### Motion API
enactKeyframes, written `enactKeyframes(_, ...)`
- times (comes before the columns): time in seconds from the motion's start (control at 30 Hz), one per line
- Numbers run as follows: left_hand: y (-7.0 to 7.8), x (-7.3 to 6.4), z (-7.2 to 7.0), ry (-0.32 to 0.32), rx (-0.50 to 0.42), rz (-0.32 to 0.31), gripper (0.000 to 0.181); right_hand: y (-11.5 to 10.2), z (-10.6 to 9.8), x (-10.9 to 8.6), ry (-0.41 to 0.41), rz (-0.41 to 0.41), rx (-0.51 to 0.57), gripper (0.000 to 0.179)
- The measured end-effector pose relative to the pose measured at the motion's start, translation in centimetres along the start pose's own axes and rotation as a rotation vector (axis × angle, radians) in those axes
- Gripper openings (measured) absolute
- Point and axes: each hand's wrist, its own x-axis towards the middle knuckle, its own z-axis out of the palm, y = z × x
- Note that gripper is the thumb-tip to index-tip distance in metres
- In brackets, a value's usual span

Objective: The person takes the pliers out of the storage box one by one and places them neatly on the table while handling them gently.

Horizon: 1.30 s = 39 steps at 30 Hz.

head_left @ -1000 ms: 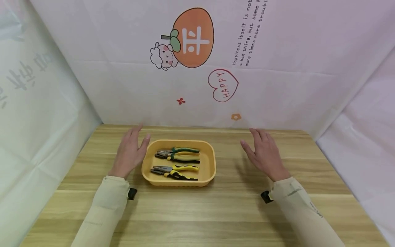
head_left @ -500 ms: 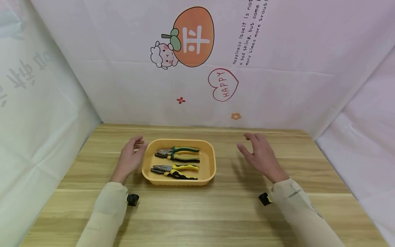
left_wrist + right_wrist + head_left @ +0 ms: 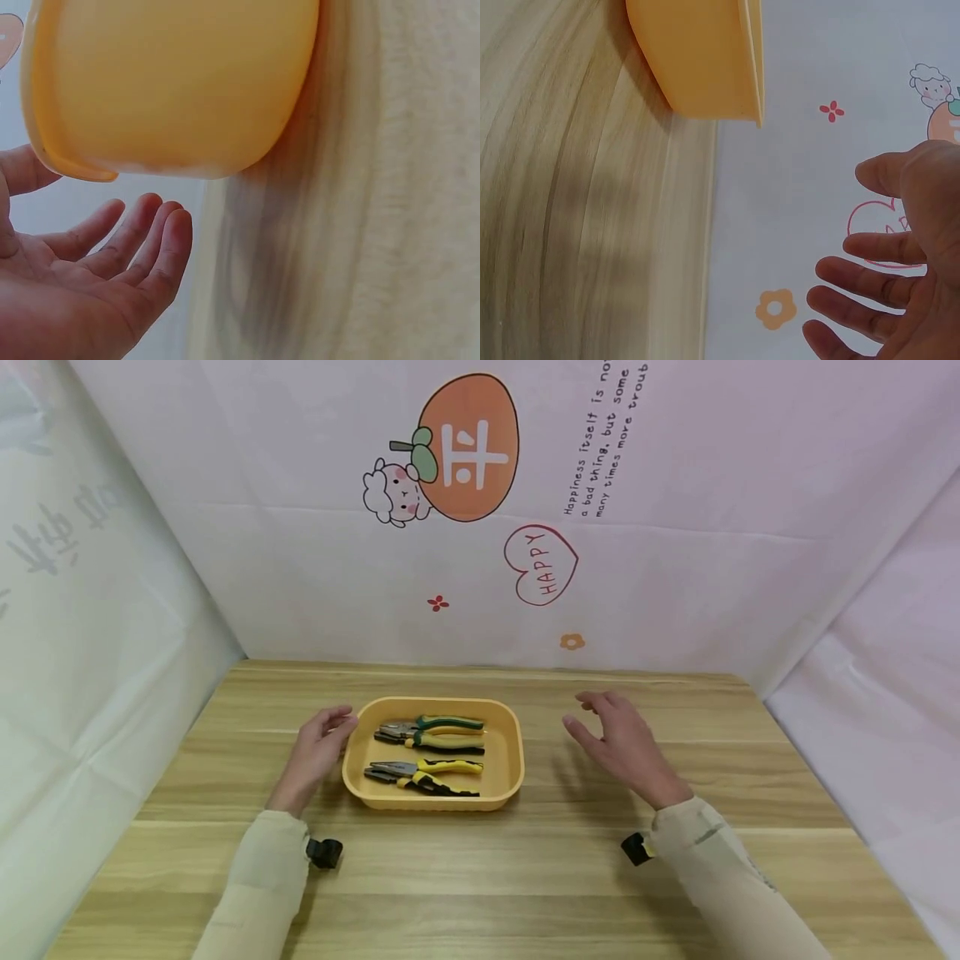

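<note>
A yellow-orange plastic tray (image 3: 501, 760) stands on the table, left of centre in the head view. Inside lie pliers with green-and-yellow handles (image 3: 450, 743) and, nearer the person, long-nosed pliers with yellow-and-black handles (image 3: 450, 767). The left hand (image 3: 309, 758) is at the tray's left end. In the left wrist view its thumb (image 3: 28, 169) meets or overlaps the tray's rim, while the loosely bent fingers (image 3: 146, 240) stay apart from the wall. Well right of the tray, the right hand (image 3: 622, 743) hovers with nothing in it, thumb and fingers spread apart.
The wood-grain table (image 3: 480, 893) extends around the tray. A white printed cloth (image 3: 337, 585) rises behind it, and further white cloth hangs at both sides. A small black device (image 3: 326, 853) sits at the left wrist, another (image 3: 636, 849) at the right.
The left fingers have bent and come down closer to the tray's left end. The right hand has drifted left towards the tray, its fingers bending slightly. Tray and pliers remain in place.
</note>
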Motion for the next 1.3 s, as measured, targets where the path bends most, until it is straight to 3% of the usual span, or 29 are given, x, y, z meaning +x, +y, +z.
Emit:
enactKeyframes(0.37, -1.2, 0.0, 0.0, -0.05, -0.08, -0.083, 0.053, -1.6, 1.0, 0.1, -0.037, -0.045, 0.016, 0.049)
enactKeyframes(1.3, -2.2, -0.1, 0.4, -0.038, -0.168, -0.046, 0.052, -7.0, 4.2, 0.7, -0.156, -0.17, 0.047, 0.046)
